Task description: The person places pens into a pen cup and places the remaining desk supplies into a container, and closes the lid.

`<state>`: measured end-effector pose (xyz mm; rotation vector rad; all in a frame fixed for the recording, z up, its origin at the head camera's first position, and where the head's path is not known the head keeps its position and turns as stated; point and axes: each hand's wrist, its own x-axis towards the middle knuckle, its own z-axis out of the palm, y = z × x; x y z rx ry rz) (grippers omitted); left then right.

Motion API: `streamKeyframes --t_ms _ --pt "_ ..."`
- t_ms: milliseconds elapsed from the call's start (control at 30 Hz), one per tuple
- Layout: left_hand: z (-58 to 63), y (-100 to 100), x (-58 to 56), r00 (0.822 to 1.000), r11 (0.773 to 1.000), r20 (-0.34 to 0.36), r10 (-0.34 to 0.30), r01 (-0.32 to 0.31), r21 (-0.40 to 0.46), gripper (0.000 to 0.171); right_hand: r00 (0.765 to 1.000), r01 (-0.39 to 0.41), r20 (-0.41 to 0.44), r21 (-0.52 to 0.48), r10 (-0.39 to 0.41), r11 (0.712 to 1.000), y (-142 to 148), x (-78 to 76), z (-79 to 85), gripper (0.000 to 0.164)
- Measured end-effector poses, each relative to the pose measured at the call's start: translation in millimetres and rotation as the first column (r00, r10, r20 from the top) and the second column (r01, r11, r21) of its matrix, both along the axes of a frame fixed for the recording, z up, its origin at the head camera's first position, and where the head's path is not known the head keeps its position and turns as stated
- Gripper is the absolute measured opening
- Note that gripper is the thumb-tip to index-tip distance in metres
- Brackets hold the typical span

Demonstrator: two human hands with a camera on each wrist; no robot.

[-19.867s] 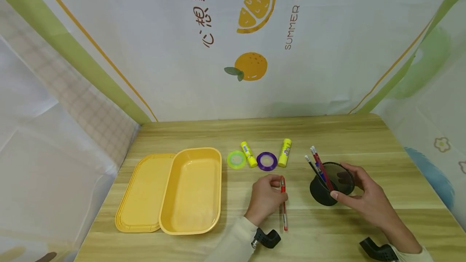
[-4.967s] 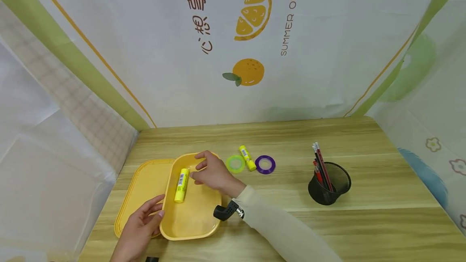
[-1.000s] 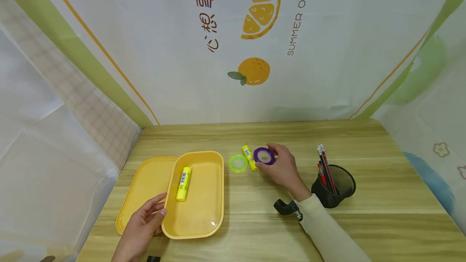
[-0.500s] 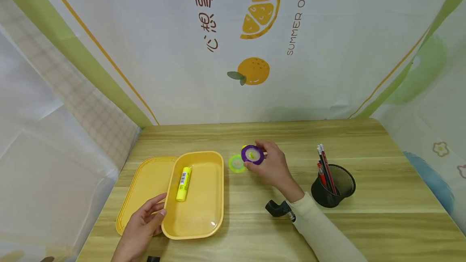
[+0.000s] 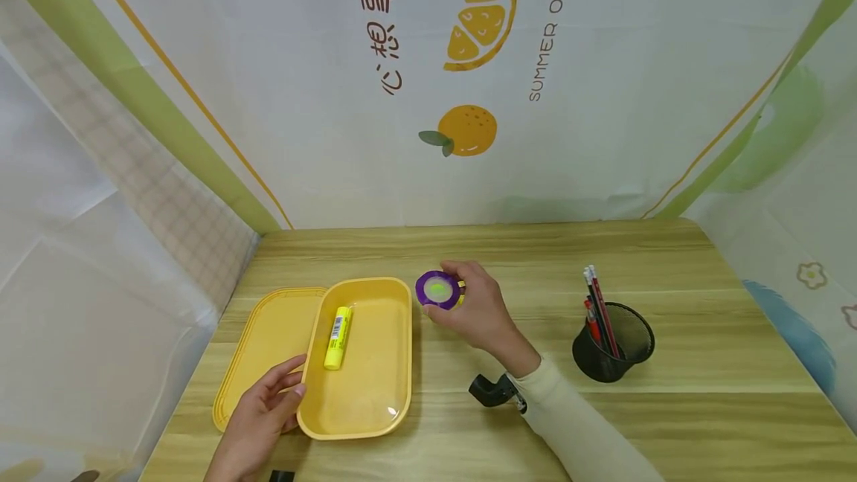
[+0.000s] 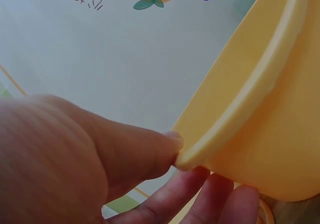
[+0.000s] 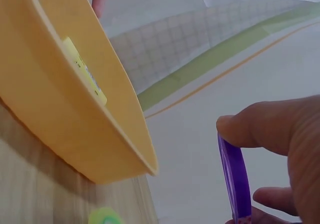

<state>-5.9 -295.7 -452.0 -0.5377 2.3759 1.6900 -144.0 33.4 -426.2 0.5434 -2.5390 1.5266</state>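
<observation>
My right hand (image 5: 480,312) pinches a purple roll of tape (image 5: 422,290) between thumb and fingers, tilted up in the air just right of the yellow box (image 5: 375,370). Seen edge-on in the right wrist view, the purple roll (image 7: 239,176) is clear of the box wall. My left hand (image 5: 257,415) holds the left rim of the box, thumb (image 6: 145,151) at the lip and fingertips under it. Inside the box lies a yellow glue stick (image 5: 338,338). A green roll of tape (image 7: 105,217) lies on the table, hidden in the head view except through the purple roll's centre.
A second yellow glue stick (image 5: 461,292) is mostly covered by my right hand. The yellow lid (image 5: 264,352) lies partly under the box's left side. To the right stands a black mesh pen cup (image 5: 605,367) with several pencils and a red pen (image 5: 592,322).
Since a second ago, my right hand has carried the purple roll left, over the glue stick and green roll. The left hand stays at the rim. Earlier, one glue stick went from table to box.
</observation>
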Motion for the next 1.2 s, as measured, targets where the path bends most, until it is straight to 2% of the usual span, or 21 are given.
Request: streamKeyframes --t_ms 500,1033,1200 --pt "3.2 -0.9 0.2 1.000 1.000 0.017 0.000 0.000 -0.013 0.053 0.992 -0.121 0.041 0.020 0.120 0.992 -33.4 12.5 4.8 0.071" --pt "2.1 2.3 -1.0 1.000 1.000 0.006 0.012 -0.012 0.011 0.051 0.975 -0.187 0.157 0.187 0.158 0.965 -66.7 23.2 2.2 0.074" --pt "0.8 2.0 -1.2 1.000 1.000 0.008 0.011 -0.011 0.009 0.052 0.972 -0.207 0.155 0.217 0.175 0.954 -76.9 21.0 -4.5 0.074"
